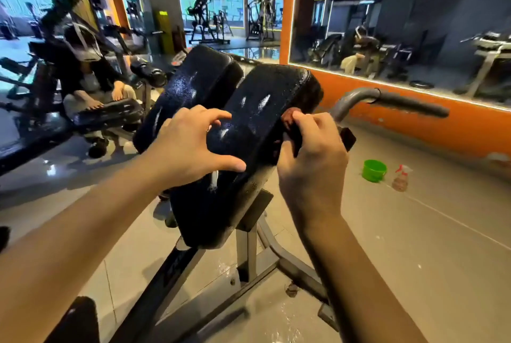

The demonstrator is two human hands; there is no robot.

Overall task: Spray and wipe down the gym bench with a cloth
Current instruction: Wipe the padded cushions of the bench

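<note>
Curled around a dark reddish-brown cloth [287,121], my right hand [312,160] holds it bunched against the right side edge of the nearer black pad [262,99] of the gym bench [249,248]. My left hand [188,146] rests on the same pad's left side, fingers spread and arched, fingertips and thumb touching the surface, holding nothing. White streaks and fine droplets show on this tilted pad and on the second pad [193,80] just beside it to the left. A grey handle bar [401,100] sticks out to the right beyond my right hand. On the tiled floor [414,232], well off to the right, stand a green bucket [374,170] and, just beside it, a clear spray bottle [401,178] with a red trigger. A person [83,66] sits on other equipment at far left.
</note>
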